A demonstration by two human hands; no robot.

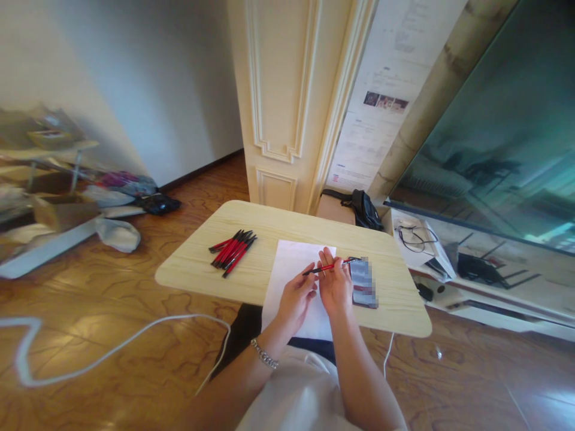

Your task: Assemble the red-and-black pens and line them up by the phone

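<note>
A red and black pen [326,267] is held level above a white sheet of paper [275,287]. The fingertips of my left hand [294,297] pinch its dark left end. My right hand [336,291] is turned palm up, and its thumb presses the pen across the fingers near the right end. Left of the paper, a pile of several similar red and black pens [232,251] lies on the light wooden table [188,263]. Close to my right hand lies a dark phone [360,284], partly blurred out by pixels.
Behind the table's right side lies a black bag [366,209]. A white cable [135,335] runs across the floor at left. Further right stand a low cabinet with a black router [480,267] and a large dark screen [503,137]. Boxes and bags crowd the far left.
</note>
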